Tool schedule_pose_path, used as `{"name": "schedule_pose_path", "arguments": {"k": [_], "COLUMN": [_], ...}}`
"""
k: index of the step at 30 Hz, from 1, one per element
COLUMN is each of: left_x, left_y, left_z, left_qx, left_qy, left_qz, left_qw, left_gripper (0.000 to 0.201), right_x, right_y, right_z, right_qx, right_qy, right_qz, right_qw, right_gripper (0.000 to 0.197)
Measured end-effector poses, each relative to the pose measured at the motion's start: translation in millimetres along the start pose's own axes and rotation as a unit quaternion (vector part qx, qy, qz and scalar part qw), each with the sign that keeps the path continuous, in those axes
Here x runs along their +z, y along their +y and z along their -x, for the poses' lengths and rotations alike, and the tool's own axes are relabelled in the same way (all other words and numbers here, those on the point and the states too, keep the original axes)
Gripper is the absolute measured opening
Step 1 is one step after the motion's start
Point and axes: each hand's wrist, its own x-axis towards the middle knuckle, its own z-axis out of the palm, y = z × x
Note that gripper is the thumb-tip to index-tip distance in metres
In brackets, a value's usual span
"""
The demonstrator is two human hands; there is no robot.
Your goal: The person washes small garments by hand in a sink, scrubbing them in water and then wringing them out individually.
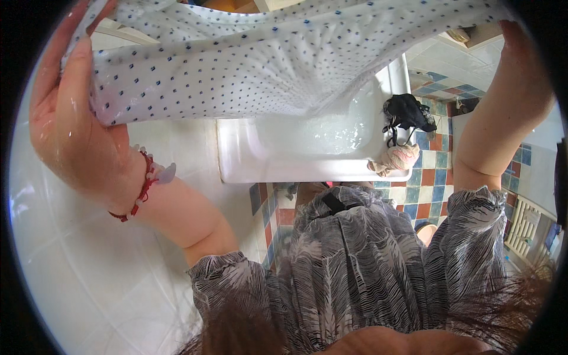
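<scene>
A wet white cloth [225, 83] with small dark blue motifs is stretched across the top of the view, above the sink. At the left, my left hand [74, 112] grips one end between thumb and fingers, a red beaded bracelet [145, 186] round its wrist. The other end runs up to my right hand [513, 35] at the upper right; its fingers are mostly hidden by the cloth and the picture's edge. Below the cloth, the white sink [242, 160] holds some clear water. I cannot tell what kind of garment or linen the cloth is.
A black lacy garment [408, 112] hangs over the sink's right rim, with a crumpled beige cloth [397, 158] beside it at the near corner. White tiles [106, 266] line the left wall. The floor tiles [426, 177] are blue, red and white. A slatted white rack [523, 225] stands far right.
</scene>
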Motion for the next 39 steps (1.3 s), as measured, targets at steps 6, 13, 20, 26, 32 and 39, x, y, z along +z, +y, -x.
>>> {"name": "schedule_pose_path", "arguments": {"k": [6,13,20,26,32,39], "left_x": [16,85,93,88,88,110], "left_y": [-123,-312,-361,-374,-303,-209], "left_z": [56,200,257,258,219,184], "left_qx": [-0.017,-0.148,-0.337,-0.273,-0.238,-0.177], "left_qy": [-0.089,-0.308,-0.38,-0.337,-0.371,-0.304], "left_qz": [-0.101,-0.4,-0.402,-0.386,-0.446,-0.26], "left_qw": [0.991,0.85,0.762,0.814,0.779,0.899], "left_gripper": [0.03,0.039,0.041,0.033,0.016,0.021], "right_x": [76,190,239,245,210,216], "right_y": [40,199,246,282,203,190], "right_z": [44,176,241,267,213,212], "right_qx": [0.198,0.248,0.318,0.343,0.241,0.379], "right_qy": [-0.153,-0.296,-0.479,-0.451,-0.403,-0.271], "right_qz": [0.007,0.278,0.361,0.188,0.263,-0.026], "right_qw": [0.968,0.88,0.734,0.802,0.843,0.884], "right_gripper": [0.034,0.051,0.054,0.05,0.047,0.033]}}
